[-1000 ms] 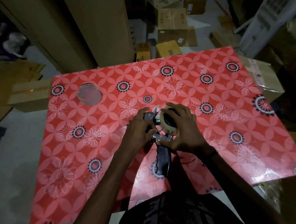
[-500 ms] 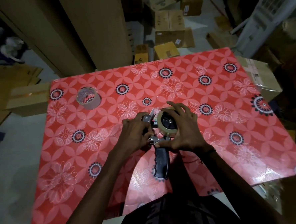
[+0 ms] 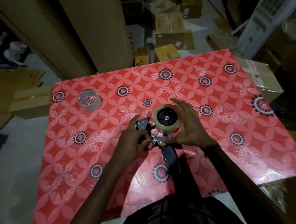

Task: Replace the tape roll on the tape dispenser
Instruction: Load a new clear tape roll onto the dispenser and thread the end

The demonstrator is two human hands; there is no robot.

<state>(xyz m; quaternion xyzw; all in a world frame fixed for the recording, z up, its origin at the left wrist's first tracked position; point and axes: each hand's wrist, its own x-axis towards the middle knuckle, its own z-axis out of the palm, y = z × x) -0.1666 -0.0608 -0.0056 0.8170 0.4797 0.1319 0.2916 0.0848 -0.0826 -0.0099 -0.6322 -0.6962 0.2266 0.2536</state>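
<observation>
I see the tape roll (image 3: 166, 119) seated on the black hub of the tape dispenser (image 3: 161, 135), which lies mid-worktop (image 3: 210, 150) with its dark handle pointing toward me. My right hand (image 3: 190, 126) curls around the roll's far and right rim. My left hand (image 3: 133, 142) pinches the dispenser's metal front end. A second, clear roll (image 3: 90, 100) stands well apart to the left.
</observation>
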